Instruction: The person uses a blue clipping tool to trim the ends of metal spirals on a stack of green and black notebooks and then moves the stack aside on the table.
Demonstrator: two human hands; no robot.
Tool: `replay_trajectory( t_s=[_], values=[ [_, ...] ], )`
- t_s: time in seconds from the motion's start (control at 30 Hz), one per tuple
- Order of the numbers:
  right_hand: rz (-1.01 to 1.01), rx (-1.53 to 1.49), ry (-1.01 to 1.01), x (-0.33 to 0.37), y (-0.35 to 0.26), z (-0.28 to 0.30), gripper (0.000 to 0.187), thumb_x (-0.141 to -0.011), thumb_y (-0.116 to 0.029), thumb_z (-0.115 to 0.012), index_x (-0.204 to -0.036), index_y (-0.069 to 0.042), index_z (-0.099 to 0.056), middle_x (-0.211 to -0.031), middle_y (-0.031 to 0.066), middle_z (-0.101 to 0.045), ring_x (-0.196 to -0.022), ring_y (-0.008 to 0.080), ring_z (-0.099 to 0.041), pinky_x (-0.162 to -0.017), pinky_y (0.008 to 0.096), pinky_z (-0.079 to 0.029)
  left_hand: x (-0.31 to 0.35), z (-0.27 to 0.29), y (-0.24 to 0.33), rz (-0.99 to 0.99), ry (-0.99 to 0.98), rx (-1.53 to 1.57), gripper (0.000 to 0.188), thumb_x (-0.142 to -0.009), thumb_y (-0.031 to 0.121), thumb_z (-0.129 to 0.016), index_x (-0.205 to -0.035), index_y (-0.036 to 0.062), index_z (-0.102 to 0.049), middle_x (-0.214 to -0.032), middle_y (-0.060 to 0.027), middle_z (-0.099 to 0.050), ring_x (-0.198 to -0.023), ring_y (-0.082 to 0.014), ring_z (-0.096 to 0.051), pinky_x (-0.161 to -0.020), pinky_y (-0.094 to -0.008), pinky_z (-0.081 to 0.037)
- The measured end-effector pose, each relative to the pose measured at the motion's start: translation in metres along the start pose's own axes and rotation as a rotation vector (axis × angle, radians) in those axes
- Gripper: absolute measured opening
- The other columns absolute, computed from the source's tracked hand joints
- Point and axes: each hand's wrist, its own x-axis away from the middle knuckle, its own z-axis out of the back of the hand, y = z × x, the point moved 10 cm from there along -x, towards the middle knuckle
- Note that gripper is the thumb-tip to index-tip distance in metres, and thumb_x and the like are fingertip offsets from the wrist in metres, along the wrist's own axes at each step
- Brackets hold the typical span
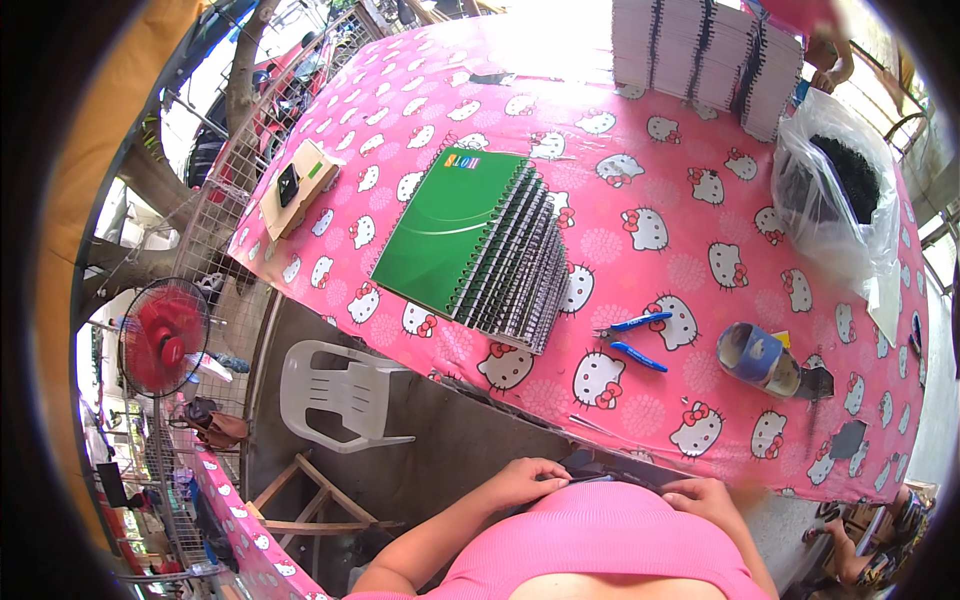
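My left hand is at the near edge of the table, against the front of my pink top, its fingers curled inward. On the other side my right hand rests likewise, fingers bent. Between them lies something dark, partly hidden by my top; I cannot make out what the fingers hold. Ahead is a stack of spiral notebooks, the top one green, on a pink tablecloth with cartoon cat faces. Right of the stack lie blue-handled pliers, jaws pointing left. Further right, a blue-banded clear container lies tilted.
Tall stacks of coil-bound pages stand at the far side, with another person's hand beside them. A clear plastic bag holds black coils. A phone lies on cardboard at left. Off the table are a white chair and red fan.
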Motion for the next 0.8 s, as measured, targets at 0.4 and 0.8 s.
replay_trajectory(
  t_s=[0.4, 0.8],
  values=[
    [0.761, 0.803, 0.469, -0.098, -0.196, 0.031, 0.077, -0.074, -0.042, -0.075, -0.136, -0.008, -0.044, -0.144, 0.018, -0.038, -0.134, 0.0371, -0.034, -0.108, 0.0536, -0.027, 0.196, 0.147, 0.318, -1.203, 0.578, -0.268, 0.024, -0.088, 0.01, -0.064, -0.107, -0.0041, -0.066, -0.106, -0.0163, -0.068, -0.1, -0.0253, -0.065, -0.09, -0.0347, -0.05],
    [0.943, 0.566, 0.33, -0.077, -0.252, 0.037, 0.047, -0.085, -0.018, -0.065, -0.126, -0.003, -0.048, -0.113, 0.0163, -0.053, -0.107, 0.0322, -0.052, -0.09, 0.0455, -0.042, 0.076, 0.181, 0.357, -0.661, 0.685, -1.158, 0.053, -0.098, 0.038, -0.043, -0.148, 0.0203, -0.036, -0.156, -0.015, -0.025, -0.145, -0.0376, -0.014, -0.116, -0.0509, -0.011]
  ],
)
